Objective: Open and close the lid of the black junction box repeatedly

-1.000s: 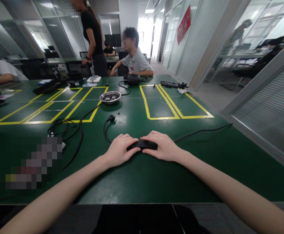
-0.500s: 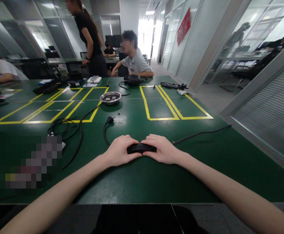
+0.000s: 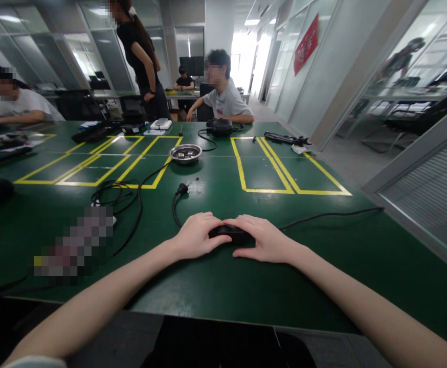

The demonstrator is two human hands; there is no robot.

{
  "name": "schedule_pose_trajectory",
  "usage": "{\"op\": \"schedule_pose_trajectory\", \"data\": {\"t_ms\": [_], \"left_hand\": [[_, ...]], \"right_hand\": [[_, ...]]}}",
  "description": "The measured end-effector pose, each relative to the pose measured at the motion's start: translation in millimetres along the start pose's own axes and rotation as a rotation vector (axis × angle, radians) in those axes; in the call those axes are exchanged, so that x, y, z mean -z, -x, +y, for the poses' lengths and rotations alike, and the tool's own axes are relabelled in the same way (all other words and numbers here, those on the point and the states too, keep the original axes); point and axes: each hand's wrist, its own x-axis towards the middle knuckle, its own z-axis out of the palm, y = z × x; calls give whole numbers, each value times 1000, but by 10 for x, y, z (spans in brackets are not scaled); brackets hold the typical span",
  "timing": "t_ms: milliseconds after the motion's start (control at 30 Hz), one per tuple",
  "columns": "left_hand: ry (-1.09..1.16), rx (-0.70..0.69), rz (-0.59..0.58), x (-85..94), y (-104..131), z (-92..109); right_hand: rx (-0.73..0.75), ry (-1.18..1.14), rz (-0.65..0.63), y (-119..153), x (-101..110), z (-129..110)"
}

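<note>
A small black device [image 3: 234,233] lies low over the green table, partly covered by both hands. My left hand [image 3: 200,236] grips its left end, fingers over the top and thumb along the near side. Around the right end is my right hand [image 3: 264,239], its fingers on top and its thumb apart from the near side. A black cable with a plug [image 3: 182,189] curves up behind my left hand. Another black cable [image 3: 331,214] runs off to the right from behind my right hand.
On the green table [image 3: 185,291] a metal bowl [image 3: 185,153] holds small metal parts. Coiled cable [image 3: 112,191] and a blurred-out object [image 3: 75,243] lie at left. Black tools [image 3: 287,139] rest at the far right. A seated person [image 3: 223,97] is across the table.
The view has swung slightly left, so the scene sits farther right. My right thumb has come away from the device's near side, while my left hand keeps its grip.
</note>
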Motion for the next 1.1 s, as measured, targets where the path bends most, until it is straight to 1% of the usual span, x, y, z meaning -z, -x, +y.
{"op": "schedule_pose_trajectory", "data": {"t_ms": [100, 167, 233, 300, 367, 433, 467, 533, 600, 700, 767, 800, 867, 967, 1033, 1100], "left_hand": [[51, 38, -8, -29, -1, -16], [43, 65, 8, -42, -1, -33], [3, 34, 84, -41, 1, -53], [-56, -48, 200, -25, 6, -76], [-111, -128, 282, -3, 14, -98], [-130, -173, 287, 7, 23, -117], [-124, -190, 260, 3, 28, -125], [-92, -224, 168, -21, 38, -137], [-56, -230, 88, -55, 44, -145], [-21, -215, 39, -87, 47, -148], [-13, -204, 31, -86, 46, -147], [-11, -197, 25, -81, 45, -147], [-5, -181, 4, -68, 42, -146], [8, -165, -22, -58, 41, -143], [10, -161, -26, -57, 43, -139], [8, -159, -28, -57, 45, -136]], "right_hand": [[72, 92, -32, 6, -19, -10], [89, 186, -50, 13, -40, -2], [56, 252, -50, 24, -54, 40], [-40, 276, 4, 40, -40, 129], [-183, 268, 126, 67, 16, 268], [-339, 255, 287, 109, 118, 444], [-425, 255, 363, 136, 182, 539], [-599, 260, 491, 204, 323, 727], [-738, 271, 607, 290, 457, 901], [-867, 339, 780, 440, 599, 1131], [-939, 383, 851, 542, 645, 1266], [-981, 396, 863, 591, 655, 1328], [-1072, 403, 833, 678, 654, 1438], [-1169, 380, 698, 769, 623, 1552], [-1187, 357, 603, 790, 596, 1589], [-1168, 343, 532, 782, 574, 1604]]}}
